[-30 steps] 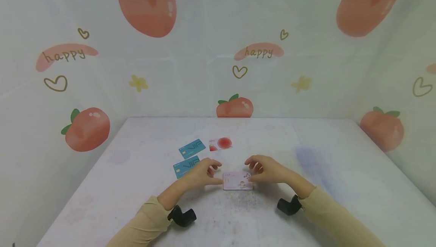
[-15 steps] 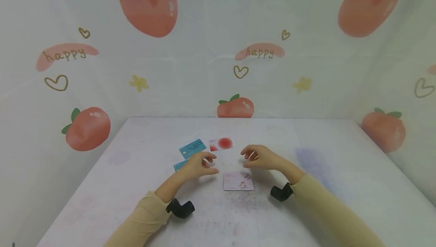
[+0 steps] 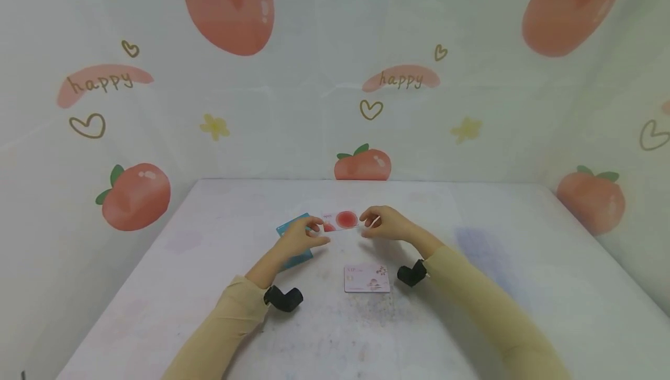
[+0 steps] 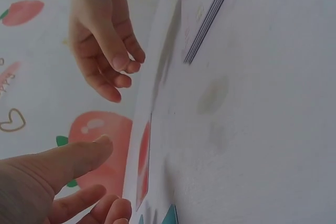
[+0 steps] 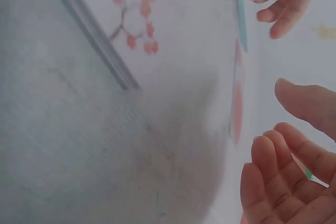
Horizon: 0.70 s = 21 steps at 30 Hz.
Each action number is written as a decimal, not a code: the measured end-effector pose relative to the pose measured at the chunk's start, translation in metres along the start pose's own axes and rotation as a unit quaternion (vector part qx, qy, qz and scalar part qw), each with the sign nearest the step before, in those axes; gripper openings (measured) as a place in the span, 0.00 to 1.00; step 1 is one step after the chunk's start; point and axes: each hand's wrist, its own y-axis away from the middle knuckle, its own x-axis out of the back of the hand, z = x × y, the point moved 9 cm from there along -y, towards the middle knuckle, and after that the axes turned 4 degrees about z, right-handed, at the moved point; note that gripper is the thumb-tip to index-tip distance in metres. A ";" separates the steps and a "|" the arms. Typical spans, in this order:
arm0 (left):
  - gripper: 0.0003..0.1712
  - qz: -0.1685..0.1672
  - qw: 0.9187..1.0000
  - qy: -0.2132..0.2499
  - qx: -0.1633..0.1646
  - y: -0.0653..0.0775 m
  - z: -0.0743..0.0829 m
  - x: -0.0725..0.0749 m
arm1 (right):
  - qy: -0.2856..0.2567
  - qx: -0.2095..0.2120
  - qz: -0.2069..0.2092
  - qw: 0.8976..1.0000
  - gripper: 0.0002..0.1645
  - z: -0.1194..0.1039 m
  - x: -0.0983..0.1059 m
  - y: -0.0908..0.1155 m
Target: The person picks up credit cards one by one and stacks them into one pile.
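A white card with a red round print [image 3: 340,220] lies flat towards the back of the table, between the two hands. My left hand [image 3: 299,238] hovers by its left end, thumb and fingers apart and holding nothing. At the card's right end is my right hand [image 3: 391,224], its fingers loosely bent and nothing between them. Two blue cards lie partly hidden under the left hand: the far blue card [image 3: 287,226] and the near blue card [image 3: 298,261]. Closer to the person sits a neat stack of pink cards [image 3: 366,279]; its layered edges [image 4: 210,22] show in the left wrist view.
The white table [image 3: 445,333] meets a white backdrop [image 3: 293,100] printed with fruit, hearts and flowers at its back edge. A black wrist mount [image 3: 284,298] sticks out below the left wrist, and another black mount [image 3: 412,274] below the right.
Both hands have left the sides of the pink card stack and moved away from the person, to either side of the red-printed card. The cards have stayed in place.
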 end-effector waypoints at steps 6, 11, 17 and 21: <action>0.28 0.017 1.000 -0.006 0.000 -0.011 -0.005 0.004 | -0.005 -0.024 0.002 1.000 0.21 0.006 -0.001 -0.013; 0.28 0.025 0.999 -0.012 0.020 -0.020 -0.012 0.004 | -0.003 -0.048 0.003 0.999 0.21 0.014 -0.002 -0.023; 0.29 0.032 0.999 -0.024 0.035 -0.028 -0.015 0.005 | -0.004 -0.060 0.000 0.998 0.23 0.017 -0.004 -0.034; 0.30 0.025 0.998 -0.024 0.052 -0.032 -0.017 0.003 | -0.008 -0.070 -0.004 0.997 0.24 0.021 -0.009 -0.041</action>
